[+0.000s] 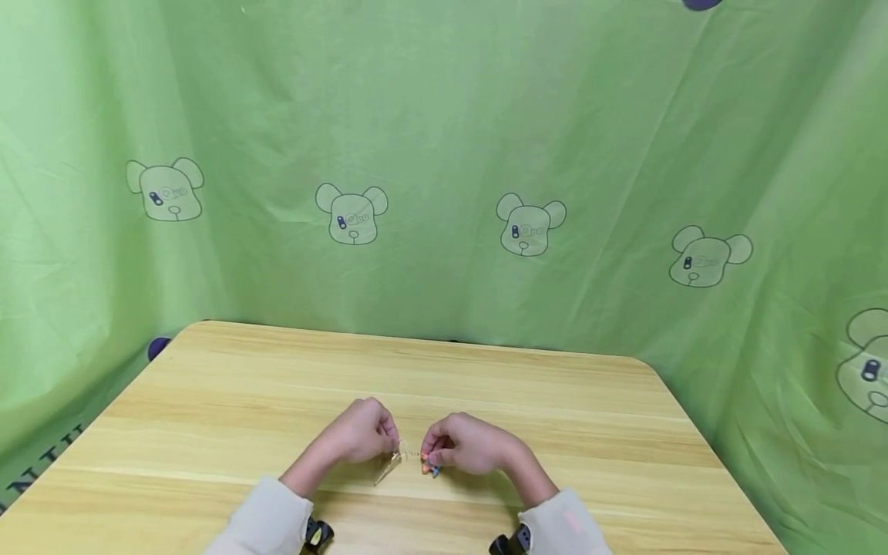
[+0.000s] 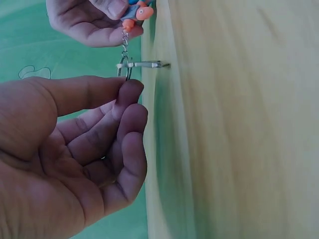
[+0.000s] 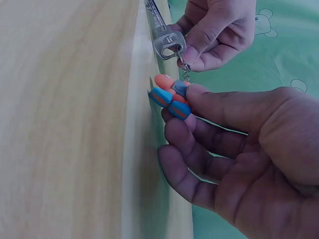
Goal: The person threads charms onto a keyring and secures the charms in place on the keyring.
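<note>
Between the two hands a keychain is held up over the wooden table. My left hand [image 1: 365, 432] pinches its metal split ring [image 2: 125, 68] between thumb and index finger. From that ring hangs a silvery key [image 3: 168, 42], its blade pointing down toward the tabletop. A short chain [image 2: 125, 44] links the ring to a small orange and blue figure charm [image 3: 172, 97]. The charm is pinched between thumb and fingers of my right hand [image 1: 472, 443]. In the right wrist view, its two blue parts with orange stripes stick out past the fingers.
The light wooden table [image 1: 416, 370] has rounded far corners. Behind it and along both sides hangs a green curtain [image 1: 444, 116] printed with bear heads. A dark wrist strap shows at each sleeve [image 1: 267, 516].
</note>
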A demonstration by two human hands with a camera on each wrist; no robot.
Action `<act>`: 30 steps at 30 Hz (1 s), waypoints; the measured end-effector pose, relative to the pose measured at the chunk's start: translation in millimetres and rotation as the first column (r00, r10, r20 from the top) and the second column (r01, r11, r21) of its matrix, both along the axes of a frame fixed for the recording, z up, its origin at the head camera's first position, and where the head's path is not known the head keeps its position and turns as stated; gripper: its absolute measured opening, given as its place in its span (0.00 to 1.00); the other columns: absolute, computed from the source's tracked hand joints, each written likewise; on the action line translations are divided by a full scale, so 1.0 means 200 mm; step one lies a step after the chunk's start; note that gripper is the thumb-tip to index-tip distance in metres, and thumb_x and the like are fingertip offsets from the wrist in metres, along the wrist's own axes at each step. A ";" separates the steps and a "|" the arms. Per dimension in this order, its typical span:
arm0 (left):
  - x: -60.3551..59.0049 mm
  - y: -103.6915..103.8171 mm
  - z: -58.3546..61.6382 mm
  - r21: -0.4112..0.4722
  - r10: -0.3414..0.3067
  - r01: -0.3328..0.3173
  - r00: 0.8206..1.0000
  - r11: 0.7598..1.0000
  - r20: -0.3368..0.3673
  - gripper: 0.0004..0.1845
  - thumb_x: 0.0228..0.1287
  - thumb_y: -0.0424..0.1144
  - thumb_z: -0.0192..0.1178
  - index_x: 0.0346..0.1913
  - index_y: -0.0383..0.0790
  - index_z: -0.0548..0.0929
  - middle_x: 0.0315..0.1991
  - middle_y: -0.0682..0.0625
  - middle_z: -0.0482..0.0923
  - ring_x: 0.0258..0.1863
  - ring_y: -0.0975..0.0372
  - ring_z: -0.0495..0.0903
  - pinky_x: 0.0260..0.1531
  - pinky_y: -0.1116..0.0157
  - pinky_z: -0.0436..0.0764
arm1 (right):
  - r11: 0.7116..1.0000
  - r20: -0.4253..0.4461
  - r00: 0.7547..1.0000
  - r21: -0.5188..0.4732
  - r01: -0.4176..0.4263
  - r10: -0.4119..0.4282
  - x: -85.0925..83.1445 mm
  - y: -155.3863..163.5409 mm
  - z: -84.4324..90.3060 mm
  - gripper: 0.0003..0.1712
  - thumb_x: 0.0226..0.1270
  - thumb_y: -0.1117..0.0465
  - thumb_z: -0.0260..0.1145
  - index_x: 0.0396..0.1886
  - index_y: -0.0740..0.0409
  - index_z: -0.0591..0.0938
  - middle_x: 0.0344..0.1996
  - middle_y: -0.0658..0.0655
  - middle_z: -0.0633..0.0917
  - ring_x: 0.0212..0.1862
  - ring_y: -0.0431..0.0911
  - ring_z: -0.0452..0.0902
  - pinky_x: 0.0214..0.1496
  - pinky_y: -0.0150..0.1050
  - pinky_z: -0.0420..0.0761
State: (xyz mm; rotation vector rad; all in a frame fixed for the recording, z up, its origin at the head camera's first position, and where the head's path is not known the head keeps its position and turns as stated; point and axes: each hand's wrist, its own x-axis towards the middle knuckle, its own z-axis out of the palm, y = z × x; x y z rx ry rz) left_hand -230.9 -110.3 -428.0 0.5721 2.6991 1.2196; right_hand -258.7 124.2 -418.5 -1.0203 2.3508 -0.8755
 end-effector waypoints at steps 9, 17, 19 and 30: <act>0.01 0.01 -0.01 -0.045 0.031 -0.031 1.000 0.999 0.002 0.08 0.57 0.26 0.70 0.24 0.39 0.86 0.20 0.54 0.81 0.20 0.63 0.74 0.20 0.67 0.74 | 1.000 0.002 1.000 0.004 0.025 -0.025 -0.01 0.00 -0.02 0.05 0.70 0.69 0.67 0.38 0.58 0.88 0.31 0.47 0.87 0.32 0.37 0.80 0.39 0.31 0.80; 0.02 0.02 0.00 -0.099 0.056 -0.054 0.998 0.994 0.019 0.10 0.54 0.26 0.72 0.20 0.41 0.87 0.18 0.55 0.81 0.18 0.64 0.73 0.19 0.68 0.71 | 0.999 -0.030 0.999 0.013 0.040 -0.039 -0.01 -0.01 -0.03 0.07 0.67 0.72 0.69 0.35 0.56 0.87 0.28 0.46 0.84 0.31 0.37 0.78 0.38 0.31 0.80; 0.02 0.01 0.00 -0.107 0.061 -0.058 0.998 0.993 0.020 0.10 0.54 0.26 0.72 0.19 0.41 0.87 0.19 0.55 0.81 0.18 0.64 0.73 0.19 0.68 0.71 | 0.999 -0.037 0.998 0.016 0.041 -0.041 -0.01 -0.01 -0.03 0.07 0.66 0.72 0.70 0.35 0.56 0.86 0.28 0.46 0.84 0.31 0.37 0.78 0.38 0.31 0.80; 0.02 0.01 0.03 -0.130 0.084 -0.079 0.996 0.988 0.031 0.08 0.56 0.29 0.72 0.23 0.40 0.86 0.20 0.54 0.79 0.20 0.61 0.75 0.22 0.66 0.75 | 0.998 -0.068 0.996 0.030 0.055 -0.052 -0.01 0.01 0.01 0.05 0.67 0.68 0.70 0.40 0.57 0.86 0.30 0.46 0.83 0.32 0.38 0.77 0.38 0.32 0.79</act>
